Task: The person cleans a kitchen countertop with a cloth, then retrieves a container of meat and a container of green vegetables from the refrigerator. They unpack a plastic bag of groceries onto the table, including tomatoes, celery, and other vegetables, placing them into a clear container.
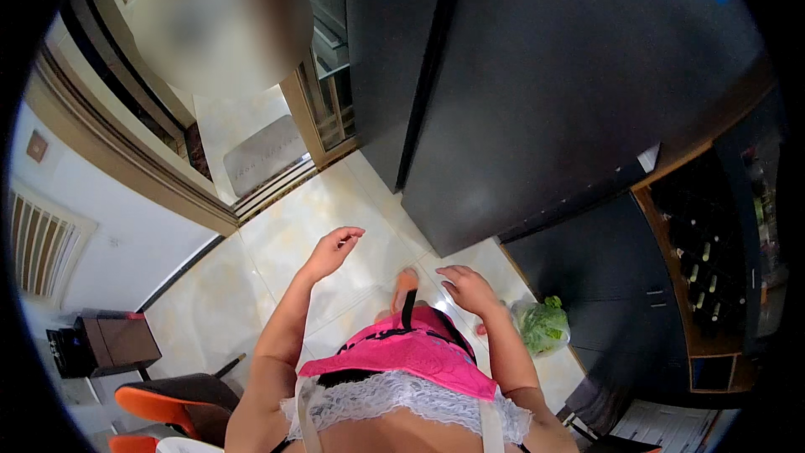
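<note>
My left hand (334,253) hangs over the pale tiled floor (277,264) with its fingers loosely bent, and I see no object in it. To the right, my right hand (468,289) is held out in front of a pink apron (402,352), its fingers spread a little and nothing in its grasp. A clear plastic bag of leafy green vegetables (542,327) rests on the floor just beyond my right forearm. One foot (404,286) shows below, between the two hands.
Tall dark double doors (534,100), perhaps a refrigerator's, rise ahead. Dark cabinets (604,283) and a wine rack (704,277) stand at right. A sliding-door track (277,185) borders a grey mat (264,154) at upper left. Orange-and-black chairs (163,402) stand lower left. A blurred oval hides part of the doorway.
</note>
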Demonstrator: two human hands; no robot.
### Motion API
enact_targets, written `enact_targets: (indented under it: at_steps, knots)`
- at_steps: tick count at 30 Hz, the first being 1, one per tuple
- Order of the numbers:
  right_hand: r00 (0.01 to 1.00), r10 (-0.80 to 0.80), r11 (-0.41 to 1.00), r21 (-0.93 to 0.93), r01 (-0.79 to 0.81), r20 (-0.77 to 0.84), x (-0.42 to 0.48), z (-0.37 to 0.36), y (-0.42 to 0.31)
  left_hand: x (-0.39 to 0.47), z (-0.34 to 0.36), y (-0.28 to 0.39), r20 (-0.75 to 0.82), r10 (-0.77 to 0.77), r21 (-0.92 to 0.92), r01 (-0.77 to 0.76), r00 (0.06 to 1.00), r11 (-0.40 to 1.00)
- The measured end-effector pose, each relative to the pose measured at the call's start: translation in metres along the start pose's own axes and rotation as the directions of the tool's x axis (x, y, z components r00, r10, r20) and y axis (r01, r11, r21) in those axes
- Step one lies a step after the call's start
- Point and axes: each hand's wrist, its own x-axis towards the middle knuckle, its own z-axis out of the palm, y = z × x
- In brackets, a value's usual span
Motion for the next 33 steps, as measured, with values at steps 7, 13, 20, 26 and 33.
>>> enact_targets:
  at_steps: [7,13,20,26,33]
  knots:
    - [0.993,-0.116,0.979,-0.171,0.114,-0.001,0.162,-0.01,0.032,0.057,-0.078,-0.013,-0.058,0.0,0.104,0.007,0.998,0.995]
    - [0.987,-0.162,0.932,-0.332,0.145,-0.024,0.31,-0.033,0.023,0.078,-0.168,-0.02,-0.214,-0.157,0.064,0.174,0.964,0.983]
    - [0.994,0.111,0.852,-0.513,-0.104,-0.017,0.411,-0.06,0.009,0.132,-0.253,-0.071,-0.224,-0.173,-0.025,0.172,0.959,0.985]
    - [0.909,0.378,0.435,-0.833,-0.342,-0.176,0.439,-0.071,-0.001,0.211,-0.338,-0.098,-0.088,-0.009,0.019,0.011,0.996,1.0]
    - [0.595,0.731,0.053,-0.842,-0.537,-0.333,0.464,-0.081,0.044,0.267,-0.399,-0.106,0.142,0.062,0.037,-0.068,0.988,0.997]
